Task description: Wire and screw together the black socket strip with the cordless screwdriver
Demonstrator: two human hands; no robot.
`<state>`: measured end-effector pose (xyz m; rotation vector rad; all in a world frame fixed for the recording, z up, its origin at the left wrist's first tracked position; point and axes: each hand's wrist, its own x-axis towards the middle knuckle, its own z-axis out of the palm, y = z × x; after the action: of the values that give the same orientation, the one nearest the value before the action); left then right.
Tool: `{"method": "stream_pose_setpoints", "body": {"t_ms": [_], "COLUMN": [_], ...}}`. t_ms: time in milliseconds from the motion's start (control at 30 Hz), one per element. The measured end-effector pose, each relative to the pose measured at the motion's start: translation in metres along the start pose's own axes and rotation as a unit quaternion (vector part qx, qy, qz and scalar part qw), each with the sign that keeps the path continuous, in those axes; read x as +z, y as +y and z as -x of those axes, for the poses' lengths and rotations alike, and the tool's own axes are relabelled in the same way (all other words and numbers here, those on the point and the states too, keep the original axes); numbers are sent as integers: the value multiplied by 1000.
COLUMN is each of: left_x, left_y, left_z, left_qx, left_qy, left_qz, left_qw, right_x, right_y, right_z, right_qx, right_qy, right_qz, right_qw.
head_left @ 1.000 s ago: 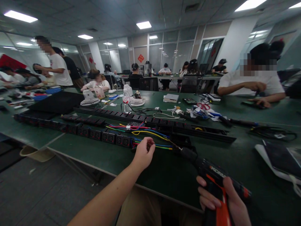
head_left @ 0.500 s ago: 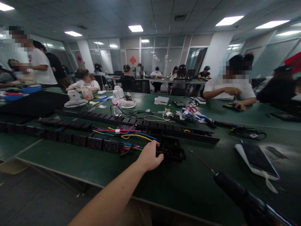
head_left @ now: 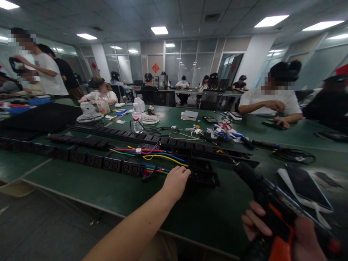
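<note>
My left hand point(head_left: 176, 183) is closed at the left edge of a black end housing point(head_left: 206, 177) of a power strip point(head_left: 112, 164). Its fingertips curl down there, so the exact grip is partly hidden. Yellow, blue, green and red wires point(head_left: 160, 156) run between the strip's sockets and this housing. In my right hand point(head_left: 258, 221) is a black and orange cordless drill point(head_left: 272, 204), its long thin bit point(head_left: 226, 156) pointing up and left above the table, apart from the housing. Behind lies a second long black power strip point(head_left: 163, 140) with a row of sockets.
A water bottle point(head_left: 137, 117), white fan parts point(head_left: 150, 117), a white cable point(head_left: 187, 136) and bundled cables point(head_left: 227, 133) lie farther back. At right are a phone-like black slab point(head_left: 306, 185) and a coiled black cable point(head_left: 293, 156). A co-worker point(head_left: 272, 101) sits across the table.
The drill has risen and swung left, bringing my right hand into view. My left hand's spread thumb and fingers have drawn together at the housing. The view has shifted slightly.
</note>
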<state>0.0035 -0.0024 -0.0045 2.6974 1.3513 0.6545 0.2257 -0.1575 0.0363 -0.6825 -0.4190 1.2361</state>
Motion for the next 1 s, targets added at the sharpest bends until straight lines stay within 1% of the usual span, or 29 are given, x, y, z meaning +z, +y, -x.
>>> {"method": "stream_pose_setpoints", "body": {"t_ms": [67, 133, 267, 433, 500, 600, 700, 833, 1000], "left_x": [0, 0, 1, 0, 0, 0, 0, -4, -10], "left_y": [-1, -1, -1, 0, 0, -1, 0, 2, 2], "left_z": [0, 0, 0, 0, 0, 1, 2, 2, 1], "left_qx": [3, 2, -15, -10, -3, 3, 5, -2, -10], "left_qy": [-3, -3, -3, 3, 4, 2, -11, -35, -67], "left_qz": [-2, 0, 9, 25, 22, 10, 0, -4, 49], "left_qw": [1000, 1000, 1000, 1000, 1000, 1000, 1000, 999, 997], "right_x": [15, 20, 10, -7, -10, -9, 0, 21, 42], "right_y": [0, -1, -1, 4, 5, 4, 2, -1, -2], "right_z": [-12, -21, -29, -23, -22, -24, -33, -54, -85], "right_qx": [14, 28, 57, 95, 106, 105, 81, 43, 27], "right_qy": [15, 16, -1, -9, -13, -12, -22, -63, -85], "right_qz": [-24, -30, -22, -48, -64, -82, -63, -34, -13], "right_qw": [1000, 999, 998, 994, 992, 991, 994, 997, 996]}}
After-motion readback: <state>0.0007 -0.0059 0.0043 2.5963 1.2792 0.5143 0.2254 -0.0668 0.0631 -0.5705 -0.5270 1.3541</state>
